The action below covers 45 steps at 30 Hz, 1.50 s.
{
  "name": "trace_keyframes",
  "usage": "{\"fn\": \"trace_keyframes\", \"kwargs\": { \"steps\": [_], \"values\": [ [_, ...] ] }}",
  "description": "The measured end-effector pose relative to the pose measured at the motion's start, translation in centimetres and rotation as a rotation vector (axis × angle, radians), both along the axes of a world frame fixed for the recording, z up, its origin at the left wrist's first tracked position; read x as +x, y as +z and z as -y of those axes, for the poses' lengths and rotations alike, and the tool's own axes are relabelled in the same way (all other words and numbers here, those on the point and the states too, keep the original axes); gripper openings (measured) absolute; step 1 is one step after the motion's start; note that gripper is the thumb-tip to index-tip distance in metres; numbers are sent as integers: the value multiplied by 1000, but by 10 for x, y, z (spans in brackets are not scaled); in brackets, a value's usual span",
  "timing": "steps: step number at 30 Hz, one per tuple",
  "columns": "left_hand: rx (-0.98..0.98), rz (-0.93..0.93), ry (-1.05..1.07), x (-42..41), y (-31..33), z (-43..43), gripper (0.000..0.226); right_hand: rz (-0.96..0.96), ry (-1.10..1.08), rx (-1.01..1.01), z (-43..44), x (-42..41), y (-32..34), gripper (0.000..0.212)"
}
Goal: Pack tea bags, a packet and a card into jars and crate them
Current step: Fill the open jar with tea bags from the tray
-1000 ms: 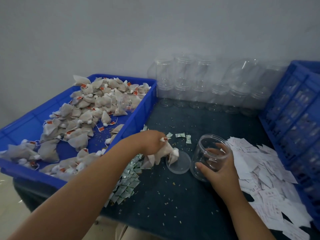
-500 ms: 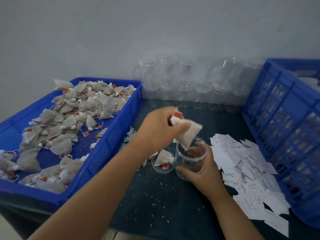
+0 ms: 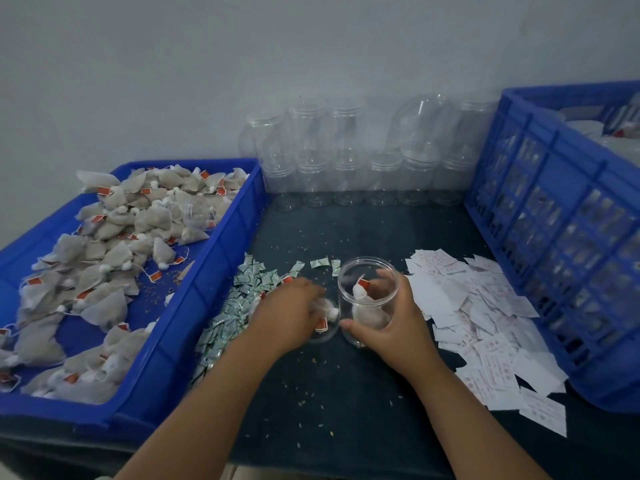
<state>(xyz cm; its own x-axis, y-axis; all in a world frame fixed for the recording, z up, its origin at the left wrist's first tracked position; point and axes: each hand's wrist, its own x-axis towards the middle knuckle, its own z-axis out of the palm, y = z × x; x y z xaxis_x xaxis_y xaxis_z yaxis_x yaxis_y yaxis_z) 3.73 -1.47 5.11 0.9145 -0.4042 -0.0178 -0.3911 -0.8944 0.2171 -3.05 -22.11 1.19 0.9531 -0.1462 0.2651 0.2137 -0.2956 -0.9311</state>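
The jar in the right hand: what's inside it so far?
One tea bag with a red tag sits inside the jar. The right hand wraps the jar's near side, so its bottom is partly covered; any packet or card there cannot be seen.

One head-worn camera looks steeply down, close over the table [image 3: 346, 393].

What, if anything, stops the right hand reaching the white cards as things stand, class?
Probably yes, it can reach them: the white cards lie just beside the right hand, with nothing between. But that hand grips the jar, so it would likely have to let go first.
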Motion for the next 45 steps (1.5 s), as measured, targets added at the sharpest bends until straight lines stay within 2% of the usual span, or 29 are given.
{"fn": "trace_keyframes", "kwargs": {
  "steps": [2,4,8,10,12,13,16,17,20,21,22,24,25,27,30,33,37,40,42,45],
  "values": [
    [15,79,8,1,-3,1,21,-5,1,-9,0,0,-2,91],
    [-74,130,55,0,-3,2,15,-5,5,-3,1,0,-4,93],
    [-607,194,246,-11,21,13,18,-5,5,-5,2,1,-5,93],
    [-857,213,223,-19,40,24,17,-6,-5,-13,1,1,-4,93],
    [-958,216,143,-27,55,34,15,-4,-3,-14,1,1,-3,93],
    [-935,230,97,-29,58,38,13,-3,7,-20,1,1,-3,92],
    [-678,249,-1,-28,57,43,19,4,34,-20,1,1,-5,93],
    [-640,246,7,-26,56,42,23,7,30,-18,1,0,-4,93],
    [-604,304,132,-22,55,20,14,2,9,-47,1,-2,-2,94],
    [-492,328,193,-19,51,7,15,-10,9,-44,2,-2,-2,94],
    [-294,317,257,-16,47,-6,21,-22,11,-40,2,-2,-3,95],
    [117,115,377,-12,37,-27,41,-35,14,-41,1,-1,-3,96],
    [194,7,420,-10,32,-34,39,-39,15,-42,1,0,-3,97],
    [142,-108,450,-8,26,-40,21,-42,17,-36,1,0,-4,97],
    [-20,-13,453,-7,20,-47,17,-43,21,-34,1,-1,-3,97],
    [-305,76,448,-10,26,-48,18,-37,15,-35,0,-1,-3,95],
    [-571,124,423,-15,58,-36,9,-27,13,-58,1,-1,-3,95],
    [-770,167,321,-24,82,-17,9,-27,21,-62,1,-2,-4,98],
    [-800,120,211,-27,92,0,8,-26,28,-53,1,-2,-2,100],
    [-618,-54,107,-24,96,23,9,-23,48,-62,1,-2,-1,99]
  ]
}}
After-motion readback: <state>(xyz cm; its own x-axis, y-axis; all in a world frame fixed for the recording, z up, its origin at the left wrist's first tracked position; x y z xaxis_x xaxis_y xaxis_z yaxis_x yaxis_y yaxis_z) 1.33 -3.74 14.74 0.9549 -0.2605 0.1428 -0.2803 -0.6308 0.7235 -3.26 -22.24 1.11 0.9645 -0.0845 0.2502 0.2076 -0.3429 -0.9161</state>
